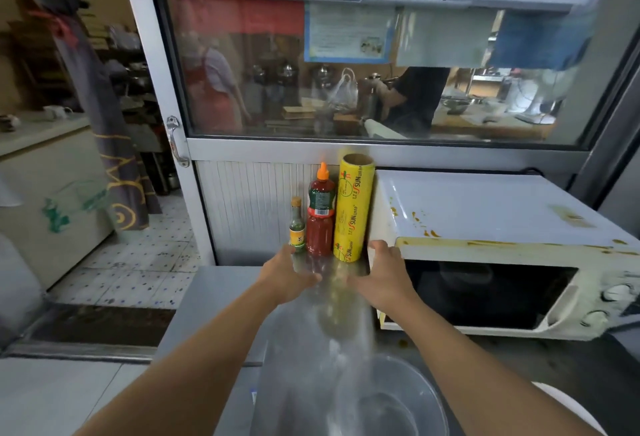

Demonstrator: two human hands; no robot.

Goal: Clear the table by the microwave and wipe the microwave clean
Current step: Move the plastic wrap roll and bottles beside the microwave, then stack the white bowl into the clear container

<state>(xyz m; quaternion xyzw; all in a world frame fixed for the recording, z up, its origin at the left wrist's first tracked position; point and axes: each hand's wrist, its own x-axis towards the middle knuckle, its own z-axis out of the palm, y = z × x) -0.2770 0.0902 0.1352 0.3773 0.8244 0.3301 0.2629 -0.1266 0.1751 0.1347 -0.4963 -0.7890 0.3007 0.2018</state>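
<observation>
Reaching forward over the steel table point(221, 297), both hands frame three upright things against the back wall: a small green-labelled glass bottle point(297, 227), a red sauce bottle with an orange cap point(321, 217) and a yellow roll of cling wrap point(353, 214). The left hand point(289, 276) touches the small bottle's base, its grip loosely spread; the right hand point(384, 279) is spread too, holding nothing, just beside the roll and the stained white microwave point(485, 227). Best to close on one item per hand — low and firm — since the tall roll could topple.
</observation>
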